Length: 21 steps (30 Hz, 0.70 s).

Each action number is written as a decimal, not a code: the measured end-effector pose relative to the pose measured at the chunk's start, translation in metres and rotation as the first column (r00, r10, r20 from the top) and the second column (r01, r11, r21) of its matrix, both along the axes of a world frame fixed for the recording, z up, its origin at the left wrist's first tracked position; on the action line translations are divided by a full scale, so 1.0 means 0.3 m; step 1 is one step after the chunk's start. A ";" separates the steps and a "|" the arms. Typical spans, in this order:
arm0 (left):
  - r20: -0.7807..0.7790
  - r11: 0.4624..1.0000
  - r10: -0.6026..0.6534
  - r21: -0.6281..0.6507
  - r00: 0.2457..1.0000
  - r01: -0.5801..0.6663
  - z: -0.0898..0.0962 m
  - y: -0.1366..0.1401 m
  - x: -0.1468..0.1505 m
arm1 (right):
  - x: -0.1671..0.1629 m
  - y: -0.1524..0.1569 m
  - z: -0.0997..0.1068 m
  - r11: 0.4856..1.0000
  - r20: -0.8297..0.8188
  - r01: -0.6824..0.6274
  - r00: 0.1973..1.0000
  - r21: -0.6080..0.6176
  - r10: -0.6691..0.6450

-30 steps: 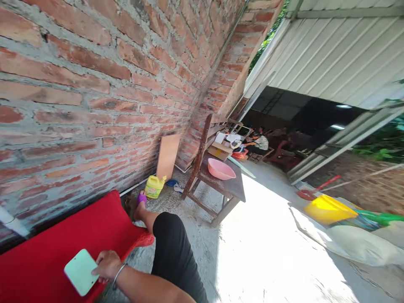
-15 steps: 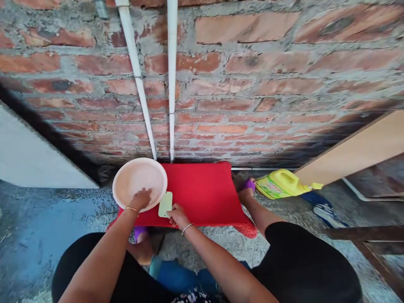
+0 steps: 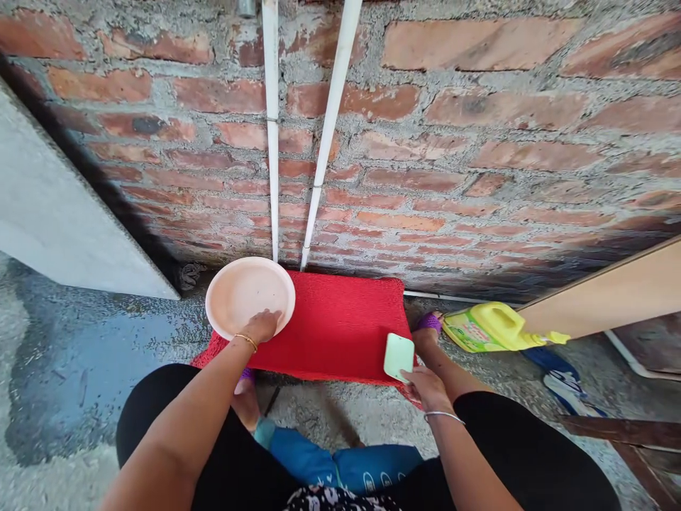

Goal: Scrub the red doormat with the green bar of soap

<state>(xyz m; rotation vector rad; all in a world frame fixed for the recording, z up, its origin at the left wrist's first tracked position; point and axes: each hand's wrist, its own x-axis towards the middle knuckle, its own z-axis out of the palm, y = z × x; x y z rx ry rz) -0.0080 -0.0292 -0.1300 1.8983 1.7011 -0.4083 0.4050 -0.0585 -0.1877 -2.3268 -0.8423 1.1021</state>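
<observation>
My left hand (image 3: pixel 262 326) reaches over the near rim of a pale pink plastic basin (image 3: pixel 239 287), its fingers stretched toward the inner right side. I see nothing held in it. The basin stands at the left end of a low bench covered with a red cloth (image 3: pixel 340 319). Over the cloth's right end, my right hand (image 3: pixel 425 387) grips a flat, pale green rectangular piece with rounded corners (image 3: pixel 399 356) by its lower edge. What this piece is I cannot make out.
A yellow detergent jug (image 3: pixel 482 326) lies on the floor to the right, before a tan board (image 3: pixel 611 284). Blue-and-white slippers (image 3: pixel 569 387) and a wooden frame (image 3: pixel 611 429) are beyond it. Two white pipes (image 3: pixel 272 142) run down the brick wall. Wet floor (image 3: pixel 101 348) is at left.
My right hand has carried the pale green piece from beside the basin to the cloth's right end. My left hand has shifted right, closer to the rim. The view has turned slightly.
</observation>
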 end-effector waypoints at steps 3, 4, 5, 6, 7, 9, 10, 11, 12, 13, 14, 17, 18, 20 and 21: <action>0.048 1.000 -0.018 0.020 0.999 0.017 -0.004 0.002 0.022 | 0.061 -0.010 0.033 0.990 -0.075 0.137 0.988 -0.021 -0.138; 0.062 0.999 -0.020 0.027 0.998 0.018 -0.006 0.003 0.034 | 0.054 -0.016 0.040 0.991 -0.090 0.133 0.987 -0.003 -0.133; 0.072 0.999 -0.016 0.031 0.997 0.014 -0.008 0.003 0.046 | 0.032 -0.023 0.042 0.993 -0.105 0.116 0.988 0.018 -0.114; 0.078 0.999 -0.009 0.033 0.997 0.006 -0.011 0.002 0.059 | -0.005 -0.033 0.041 0.994 -0.128 0.099 0.987 0.037 -0.094; 0.077 0.999 0.003 0.032 0.997 -0.006 -0.015 -0.001 0.073 | -0.055 -0.044 0.035 0.996 -0.159 0.065 0.986 0.054 -0.056; 0.064 0.999 0.042 0.020 0.997 -0.043 -0.022 -0.011 0.096 | -0.192 -0.073 0.017 0.996 -0.232 -0.059 0.970 0.068 0.073; 0.053 0.998 0.063 0.013 0.997 -0.064 -0.025 -0.018 0.104 | -0.273 -0.090 0.006 0.982 -0.276 -0.179 0.943 0.056 0.188; 0.042 0.997 0.079 0.007 0.996 -0.079 -0.027 -0.025 0.110 | -0.357 -0.107 -0.004 0.953 -0.314 -0.300 0.902 0.041 0.298; 0.032 0.996 0.086 0.004 0.996 -0.086 -0.030 -0.032 0.113 | -0.441 -0.123 -0.013 0.917 -0.342 -0.398 0.859 0.020 0.381; 0.024 0.996 0.084 0.003 0.996 -0.084 -0.031 -0.037 0.113 | -0.520 -0.137 -0.021 0.880 -0.355 -0.475 0.824 -0.006 0.443; 0.016 0.997 0.075 0.004 0.997 -0.075 -0.033 -0.042 0.111 | -0.589 -0.148 -0.027 0.833 -0.356 -0.552 0.783 -0.020 0.510; -0.014 0.999 0.043 0.005 0.999 -0.043 -0.035 -0.044 0.100 | -0.712 -0.160 -0.040 0.777 -0.322 -0.630 0.738 -0.014 0.592; -0.022 0.999 0.038 0.005 0.999 -0.038 -0.037 -0.042 0.097 | -0.719 -0.156 -0.043 0.779 -0.309 -0.627 0.743 -0.010 0.594; -0.033 0.999 0.033 -0.001 0.999 -0.033 -0.041 -0.036 0.092 | -0.683 -0.141 -0.045 0.790 -0.281 -0.612 0.762 -0.020 0.583; -0.032 1.000 0.031 -0.005 0.999 -0.031 -0.045 -0.033 0.092 | -0.643 -0.132 -0.042 0.798 -0.261 -0.602 0.776 -0.034 0.574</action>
